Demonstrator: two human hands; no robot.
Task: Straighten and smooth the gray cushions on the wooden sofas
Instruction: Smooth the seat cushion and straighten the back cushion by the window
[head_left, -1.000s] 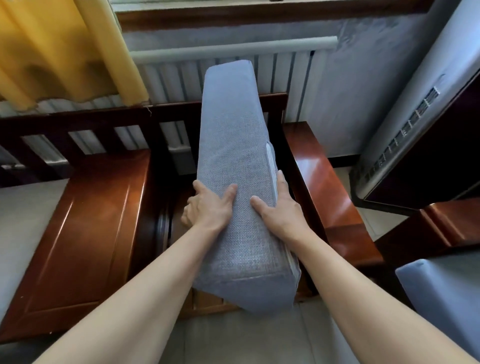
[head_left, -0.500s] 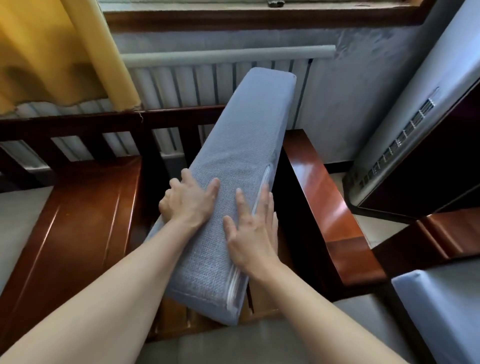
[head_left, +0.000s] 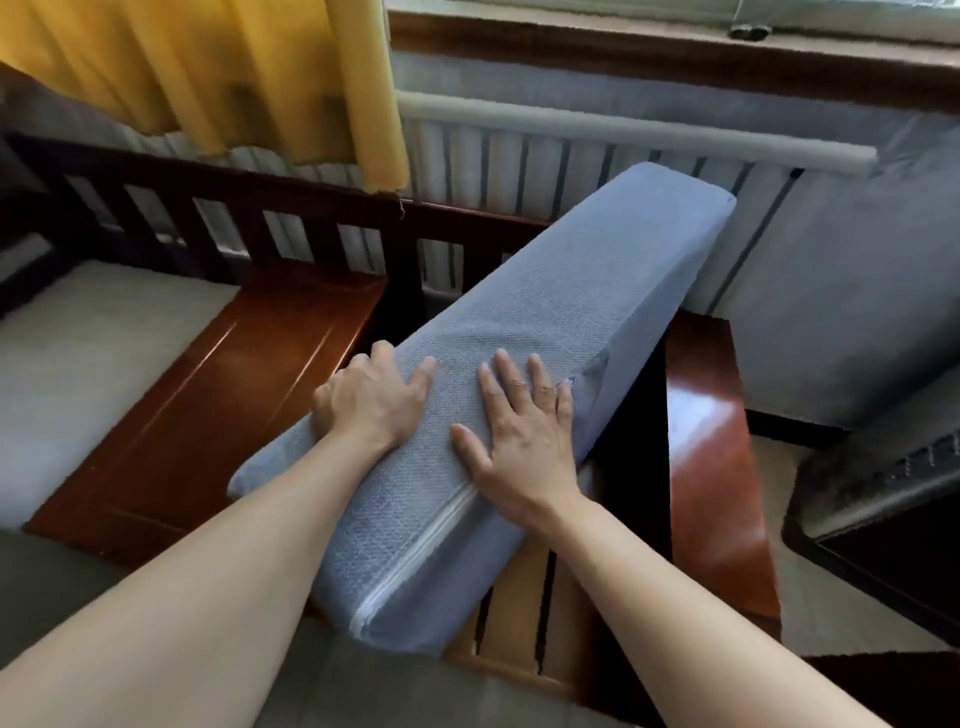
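Yellow curtain (head_left: 208, 78) hangs top left, its hem down over a white ribbed radiator (head_left: 519, 161) that runs along the wall under a wooden sill (head_left: 649, 57). A pale pipe (head_left: 623, 130) runs across the top of the radiator. Wall (head_left: 852, 291) to the right is grayish and kinda scuffed. Dark cabinet (head_left: 883, 514) with a vent grille sits in the right corner, on a light tiled floor (head_left: 774, 467). Daylight gives the glossy wood a strong shine.

Yellow curtain (head_left: 218, 73) hangs upper left; white radiator (head_left: 545, 161) under wooden windowsill (head_left: 623, 57).
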